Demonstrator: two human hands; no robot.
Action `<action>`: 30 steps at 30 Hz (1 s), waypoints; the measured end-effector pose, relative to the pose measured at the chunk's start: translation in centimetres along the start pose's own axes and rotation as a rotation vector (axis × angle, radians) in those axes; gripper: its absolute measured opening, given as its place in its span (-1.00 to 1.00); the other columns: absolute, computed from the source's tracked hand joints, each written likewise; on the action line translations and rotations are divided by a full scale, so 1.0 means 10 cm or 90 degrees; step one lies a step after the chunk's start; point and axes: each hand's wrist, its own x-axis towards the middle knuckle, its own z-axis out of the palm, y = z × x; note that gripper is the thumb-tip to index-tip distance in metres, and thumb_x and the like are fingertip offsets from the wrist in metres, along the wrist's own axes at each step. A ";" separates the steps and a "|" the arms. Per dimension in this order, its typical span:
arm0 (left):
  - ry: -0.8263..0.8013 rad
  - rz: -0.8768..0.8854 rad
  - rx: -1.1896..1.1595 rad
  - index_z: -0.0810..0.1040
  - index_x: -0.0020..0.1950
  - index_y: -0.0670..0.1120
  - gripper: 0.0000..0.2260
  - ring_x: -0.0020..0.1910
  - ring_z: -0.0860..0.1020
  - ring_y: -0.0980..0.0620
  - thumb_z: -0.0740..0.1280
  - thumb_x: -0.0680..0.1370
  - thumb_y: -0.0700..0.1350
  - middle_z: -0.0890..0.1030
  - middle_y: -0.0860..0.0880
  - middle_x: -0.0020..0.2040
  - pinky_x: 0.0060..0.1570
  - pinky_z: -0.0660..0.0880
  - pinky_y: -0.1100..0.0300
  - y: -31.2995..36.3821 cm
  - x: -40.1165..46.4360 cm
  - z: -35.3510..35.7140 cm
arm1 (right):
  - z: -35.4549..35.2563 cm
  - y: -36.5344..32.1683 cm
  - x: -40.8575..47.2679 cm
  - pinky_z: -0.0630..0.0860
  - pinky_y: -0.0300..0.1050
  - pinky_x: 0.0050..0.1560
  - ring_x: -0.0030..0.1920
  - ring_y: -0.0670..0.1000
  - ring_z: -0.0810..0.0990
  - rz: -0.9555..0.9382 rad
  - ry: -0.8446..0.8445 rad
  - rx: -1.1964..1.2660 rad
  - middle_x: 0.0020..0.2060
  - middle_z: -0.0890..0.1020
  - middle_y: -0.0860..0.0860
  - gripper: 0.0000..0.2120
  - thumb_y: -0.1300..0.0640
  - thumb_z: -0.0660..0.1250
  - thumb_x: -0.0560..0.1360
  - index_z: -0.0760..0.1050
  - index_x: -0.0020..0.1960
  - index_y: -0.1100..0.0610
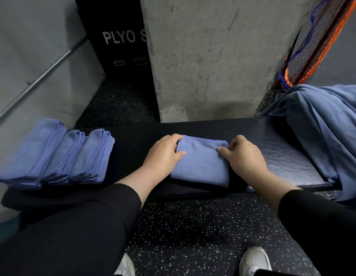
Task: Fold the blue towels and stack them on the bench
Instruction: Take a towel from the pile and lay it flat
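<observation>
Head view: folded towel (pixel 201 162) held at mid-bench (pixel 282 160).
Left hand (pixel 163 154) pinches its left far corner; right hand (pixel 244 156) rests thumb on its right edge, grip unclear. Stacked towels (pixel 57 156) lie leftward, nearer the left hand.

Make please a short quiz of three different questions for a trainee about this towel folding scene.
1. True or false: the unfolded towels lie at the right end of the bench.
2. How many folded bundles stand at the left end? A) one B) three C) five
3. What do the left hand and right hand touch?

Key: 1 true. 2 B. 3 The folded towel at the middle of the bench; each hand's fingers grip a far corner.
</observation>
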 end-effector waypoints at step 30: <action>-0.120 0.294 0.252 0.38 0.52 0.12 -0.36 0.54 0.17 0.13 0.00 0.54 0.41 0.29 0.11 0.54 0.57 -0.01 -0.02 -0.27 -0.40 -0.04 | -0.02 0.43 -0.38 0.29 0.06 0.42 0.33 -0.08 0.43 -0.538 -0.118 -0.136 0.30 0.47 -0.16 -0.40 -0.38 0.27 0.42 0.48 0.34 -0.07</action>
